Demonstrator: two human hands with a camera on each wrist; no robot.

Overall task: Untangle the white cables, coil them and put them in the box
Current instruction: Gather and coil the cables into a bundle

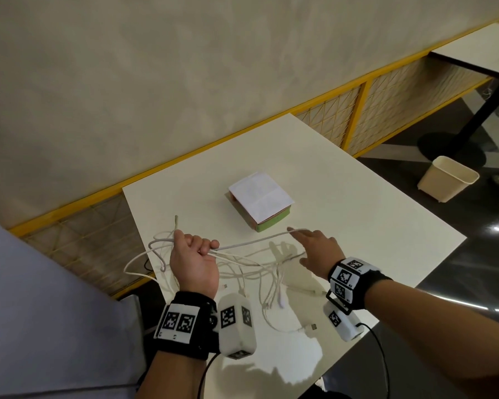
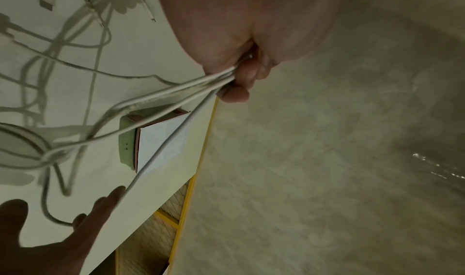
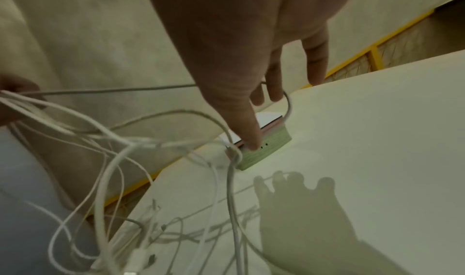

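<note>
A tangle of white cables (image 1: 260, 272) lies on the near part of the white table (image 1: 357, 226). My left hand (image 1: 195, 254) is raised over the table's left edge and grips several strands in a fist (image 2: 241, 80). One strand (image 1: 251, 240) runs taut from it to my right hand (image 1: 314, 246), whose fingers are straight and spread; the cable loops over the fingers (image 3: 274, 76). The box (image 1: 261, 203) is green and pink with a white sheet across its top. It stands just beyond both hands, also seen in the left wrist view (image 2: 156, 140) and the right wrist view (image 3: 266, 150).
Loose cable ends and a USB plug (image 1: 313, 326) lie near the table's front edge. A yellow-framed mesh rail (image 1: 355, 116) runs behind the table. On the floor to the right stand a cream bin (image 1: 448, 182) and another table (image 1: 484, 50).
</note>
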